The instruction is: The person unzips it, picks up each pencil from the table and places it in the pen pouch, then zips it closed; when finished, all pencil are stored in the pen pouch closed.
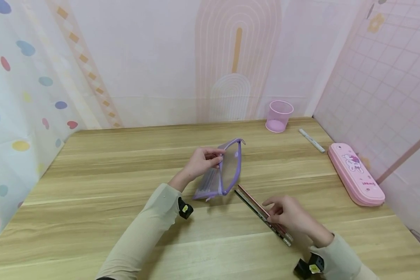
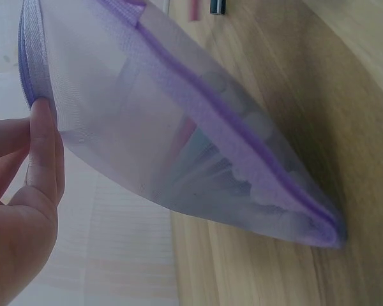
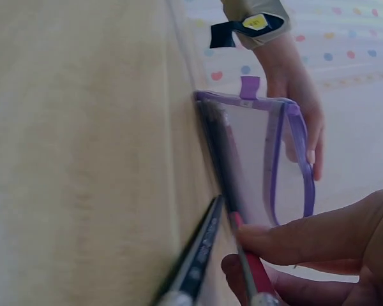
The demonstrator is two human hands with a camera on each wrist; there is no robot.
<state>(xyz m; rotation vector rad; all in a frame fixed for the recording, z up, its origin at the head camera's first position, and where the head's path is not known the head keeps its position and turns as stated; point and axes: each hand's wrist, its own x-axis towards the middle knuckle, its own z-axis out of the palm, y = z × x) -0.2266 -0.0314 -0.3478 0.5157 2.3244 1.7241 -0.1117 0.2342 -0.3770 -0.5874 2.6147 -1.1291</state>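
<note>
My left hand [image 1: 201, 162] pinches the rim of a see-through mesh zip pouch [image 1: 210, 182] with purple trim. Its mouth gapes toward the right, and slim stick-like things show blurred through the mesh. In the left wrist view, pale rounded ends lie along the bottom of the pouch [image 2: 115, 115]. Right of it, a red pencil [image 3: 258, 280] is held between the thumb and a finger of my right hand [image 1: 292, 216]. Beside that lies a dark pencil [image 3: 201, 252] with printed lettering. Both slant across the tabletop, their far ends near the pouch mouth.
A pink mesh cup [image 1: 279, 116] stands at the back right against the wall cloth. Near it lies a whitish pen-like stick [image 1: 311, 140]. At the right edge sits a closed pink pencil case [image 1: 356, 175] with a rabbit picture. All rest on a wood-grain table [image 1: 91, 186].
</note>
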